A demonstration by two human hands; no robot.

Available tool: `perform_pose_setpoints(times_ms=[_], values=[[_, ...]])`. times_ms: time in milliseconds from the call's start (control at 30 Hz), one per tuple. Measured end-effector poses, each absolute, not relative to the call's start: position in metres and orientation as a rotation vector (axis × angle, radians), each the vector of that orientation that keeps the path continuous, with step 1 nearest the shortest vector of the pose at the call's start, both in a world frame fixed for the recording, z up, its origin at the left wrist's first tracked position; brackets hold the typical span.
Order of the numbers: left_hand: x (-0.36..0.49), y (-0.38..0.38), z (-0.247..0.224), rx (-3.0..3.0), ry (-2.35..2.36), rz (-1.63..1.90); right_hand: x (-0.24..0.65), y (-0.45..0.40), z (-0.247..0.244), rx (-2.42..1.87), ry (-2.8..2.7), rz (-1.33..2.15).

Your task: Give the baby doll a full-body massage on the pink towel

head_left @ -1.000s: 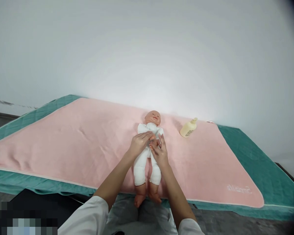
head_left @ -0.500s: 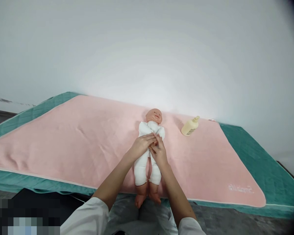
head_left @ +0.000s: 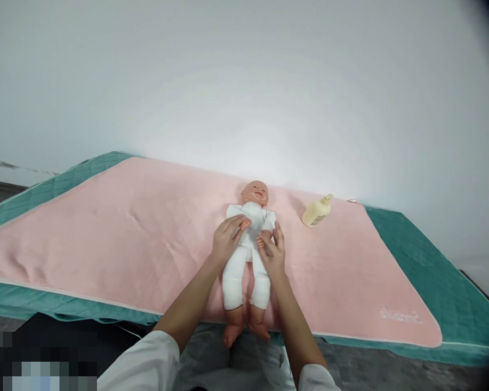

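On a pink mat (head_left: 334, 282), a doll (head_left: 250, 234) lies face up, its small hands gripped lightly by the left hand (head_left: 225, 239) and right hand (head_left: 274, 257); its white-covered body looks light and soft, its smooth forearms firmer, better holding points.

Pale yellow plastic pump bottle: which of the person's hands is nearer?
Right. The right hand is on the side of the white-clothed plastic doll facing the bottle; the left hand is opposite.
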State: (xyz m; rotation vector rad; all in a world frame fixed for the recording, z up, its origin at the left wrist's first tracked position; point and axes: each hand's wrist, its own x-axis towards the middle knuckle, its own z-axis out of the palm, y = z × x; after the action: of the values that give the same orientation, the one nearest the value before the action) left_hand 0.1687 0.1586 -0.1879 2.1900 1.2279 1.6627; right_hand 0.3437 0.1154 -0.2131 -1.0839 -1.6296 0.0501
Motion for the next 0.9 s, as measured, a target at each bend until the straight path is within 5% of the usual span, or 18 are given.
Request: perform_pose_setpoints(times_ms=[367,900], values=[[0.105,0.197,-0.205,0.856,1.664,1.865,0.436,0.143,-0.204,-1.600,-0.761,0.382],[0.097,0.209,-0.223,0.678,1.692,1.822,0.456,0.151,-0.238,-2.032,-0.781,0.079]])
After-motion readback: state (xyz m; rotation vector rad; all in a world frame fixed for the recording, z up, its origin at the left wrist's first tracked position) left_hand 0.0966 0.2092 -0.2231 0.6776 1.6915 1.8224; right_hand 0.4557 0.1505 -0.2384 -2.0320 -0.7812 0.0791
